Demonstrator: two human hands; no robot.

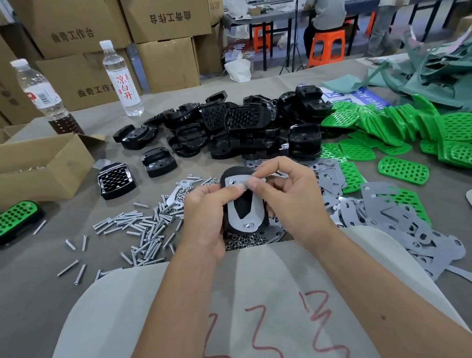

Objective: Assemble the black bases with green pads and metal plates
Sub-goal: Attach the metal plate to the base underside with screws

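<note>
My left hand (204,217) grips a black base (243,206) from the left, holding it above the table. A grey metal plate (255,211) lies against the base's upturned face. My right hand (289,192) pinches the plate's top edge, thumb and forefinger meeting my left thumb there. Behind lies a heap of black bases (239,125). Green perforated pads (399,131) are piled at the right. Loose metal plates (385,218) spread over the table right of my hands.
Screws (137,227) and small nuts (242,241) lie scattered left of and under my hands. One finished piece with a green pad (8,220) sits at far left beside an open carton (32,165). Two bottles (121,77) stand at the back. People sit at a far table.
</note>
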